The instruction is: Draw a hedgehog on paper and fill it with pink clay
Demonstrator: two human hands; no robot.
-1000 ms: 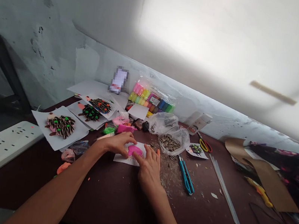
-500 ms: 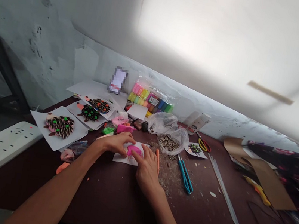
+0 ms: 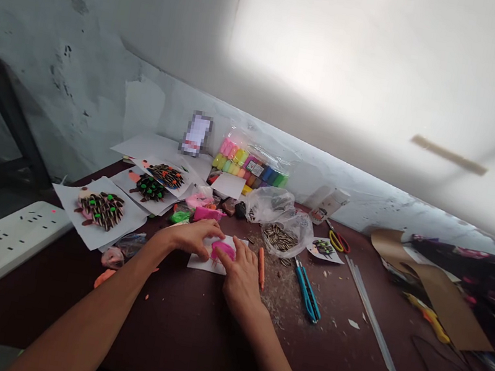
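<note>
A flat patch of pink modelling clay lies on a small white paper with drawn lines showing below it. My right hand is over the paper's right side, fingers stretched out, with a fingertip on or just at the clay's edge. On the other side, my left hand rests its fingers on the paper's left edge, thumb and fingers apart, beside the clay. An orange crayon-like stick lies right of my right hand. Behind my left hand sits a bright pink clay lump.
Paper hedgehogs covered with seeds lie at the left. A plastic bag of striped seeds, a teal cutter and yellow-red scissors lie to the right. A clay pack leans against the wall. A power strip borders the left.
My right hand has shifted very slightly left over the clay. The left hand stays almost where it was, and the view has moved a little.
</note>
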